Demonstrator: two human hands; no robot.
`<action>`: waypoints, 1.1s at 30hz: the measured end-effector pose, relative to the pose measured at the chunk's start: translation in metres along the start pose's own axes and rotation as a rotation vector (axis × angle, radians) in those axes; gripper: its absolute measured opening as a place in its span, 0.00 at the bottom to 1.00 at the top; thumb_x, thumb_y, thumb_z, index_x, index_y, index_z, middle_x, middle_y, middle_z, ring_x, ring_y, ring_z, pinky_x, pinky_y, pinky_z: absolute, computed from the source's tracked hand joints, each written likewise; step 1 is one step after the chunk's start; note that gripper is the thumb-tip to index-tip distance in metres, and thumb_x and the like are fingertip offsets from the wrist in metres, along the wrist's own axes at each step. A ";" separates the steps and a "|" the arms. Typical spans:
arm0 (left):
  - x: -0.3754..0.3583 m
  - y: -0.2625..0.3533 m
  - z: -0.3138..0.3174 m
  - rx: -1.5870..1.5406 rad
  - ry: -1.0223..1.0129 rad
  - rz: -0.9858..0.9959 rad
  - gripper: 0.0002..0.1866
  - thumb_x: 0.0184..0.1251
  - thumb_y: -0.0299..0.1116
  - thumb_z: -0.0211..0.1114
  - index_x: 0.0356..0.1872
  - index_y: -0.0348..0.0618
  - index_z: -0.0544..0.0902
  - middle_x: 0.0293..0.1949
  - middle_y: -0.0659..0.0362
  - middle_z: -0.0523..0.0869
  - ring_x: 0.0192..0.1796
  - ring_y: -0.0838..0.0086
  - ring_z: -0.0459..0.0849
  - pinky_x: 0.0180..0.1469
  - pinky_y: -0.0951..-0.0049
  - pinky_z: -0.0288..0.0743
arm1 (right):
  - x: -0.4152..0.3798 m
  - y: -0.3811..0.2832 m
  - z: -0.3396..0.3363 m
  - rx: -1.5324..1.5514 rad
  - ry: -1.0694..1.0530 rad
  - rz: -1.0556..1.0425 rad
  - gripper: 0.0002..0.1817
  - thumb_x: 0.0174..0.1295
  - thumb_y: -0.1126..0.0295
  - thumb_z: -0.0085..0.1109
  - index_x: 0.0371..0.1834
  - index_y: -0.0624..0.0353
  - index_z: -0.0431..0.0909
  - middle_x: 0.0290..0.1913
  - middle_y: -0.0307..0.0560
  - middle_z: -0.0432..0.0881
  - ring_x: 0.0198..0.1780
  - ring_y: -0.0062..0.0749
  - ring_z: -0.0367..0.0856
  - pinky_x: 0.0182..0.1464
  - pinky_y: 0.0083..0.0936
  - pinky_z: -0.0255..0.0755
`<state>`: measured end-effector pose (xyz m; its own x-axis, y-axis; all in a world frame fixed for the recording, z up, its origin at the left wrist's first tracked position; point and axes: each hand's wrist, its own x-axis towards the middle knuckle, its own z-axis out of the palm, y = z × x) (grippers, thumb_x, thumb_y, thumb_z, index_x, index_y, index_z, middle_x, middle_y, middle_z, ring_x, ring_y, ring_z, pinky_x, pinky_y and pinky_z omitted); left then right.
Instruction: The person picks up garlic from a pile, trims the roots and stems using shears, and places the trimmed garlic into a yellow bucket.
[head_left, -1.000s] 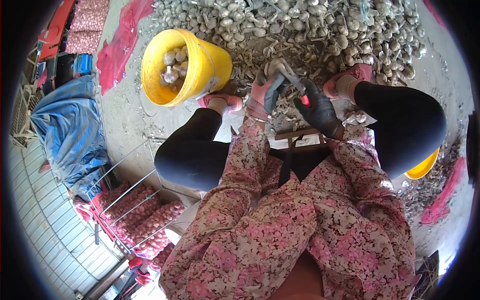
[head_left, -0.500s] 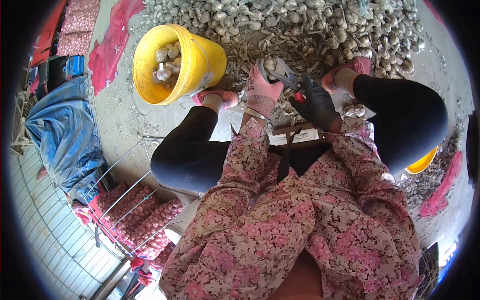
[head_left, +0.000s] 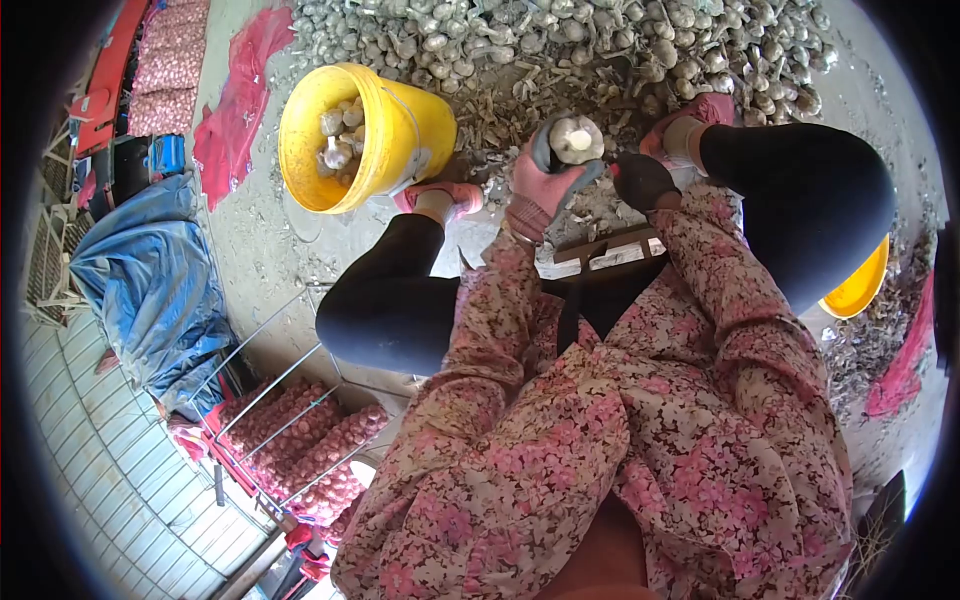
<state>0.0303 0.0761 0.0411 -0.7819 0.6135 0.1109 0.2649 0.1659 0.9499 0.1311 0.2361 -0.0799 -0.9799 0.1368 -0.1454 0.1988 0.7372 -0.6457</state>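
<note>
In the head view, my left hand (head_left: 545,180), in a pink glove with grey fingertips, grips a garlic bulb (head_left: 576,140). The bulb's pale cut end faces up at me. Just to the right is my right hand (head_left: 644,183), in a dark glove, closed around the pruning shears; only a red bit of their handle (head_left: 614,171) shows, and the blades are hidden. Left of my hands, a yellow bucket (head_left: 374,150) lies tipped toward me with several garlic bulbs (head_left: 338,154) inside.
A large heap of garlic (head_left: 480,35) with stalks covers the floor ahead. Dry trimmings (head_left: 530,95) lie between my feet. Red netting (head_left: 240,110), a blue tarp (head_left: 150,280) and filled net sacks (head_left: 300,440) are at left. Another yellow container (head_left: 858,285) shows behind my right leg.
The shears' blades were at the garlic bulb; now they are out of sight. My right hand has drawn back slightly, and my left hand has turned the bulb's cut end upward.
</note>
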 end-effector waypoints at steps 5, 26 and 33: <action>0.010 0.017 -0.035 -0.512 0.246 -0.309 0.17 0.61 0.22 0.64 0.53 0.40 0.76 0.45 0.60 0.81 0.43 0.74 0.82 0.44 0.75 0.78 | 0.004 -0.027 -0.029 0.381 -0.233 0.281 0.16 0.63 0.56 0.53 0.31 0.60 0.78 0.33 0.55 0.83 0.34 0.47 0.82 0.35 0.42 0.73; 0.323 -0.119 0.142 0.458 0.227 -1.084 0.42 0.43 0.60 0.75 0.50 0.32 0.80 0.45 0.51 0.85 0.44 0.61 0.85 0.48 0.67 0.79 | 0.038 -0.036 -0.074 1.932 0.510 0.886 0.19 0.62 0.65 0.62 0.55 0.48 0.71 0.30 0.36 0.76 0.27 0.26 0.77 0.30 0.28 0.74; 0.324 -0.099 0.162 0.581 0.315 -1.019 0.49 0.42 0.61 0.75 0.60 0.32 0.71 0.58 0.47 0.78 0.58 0.61 0.78 0.61 0.62 0.72 | 0.040 -0.031 -0.086 1.856 0.513 0.792 0.13 0.62 0.66 0.62 0.47 0.51 0.71 0.27 0.35 0.74 0.24 0.24 0.74 0.24 0.24 0.68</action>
<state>-0.1575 0.3834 -0.0647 -0.8606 -0.2012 -0.4678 -0.4012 0.8336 0.3796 0.0843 0.2759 -0.0011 -0.5437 0.3882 -0.7441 -0.0572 -0.9017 -0.4286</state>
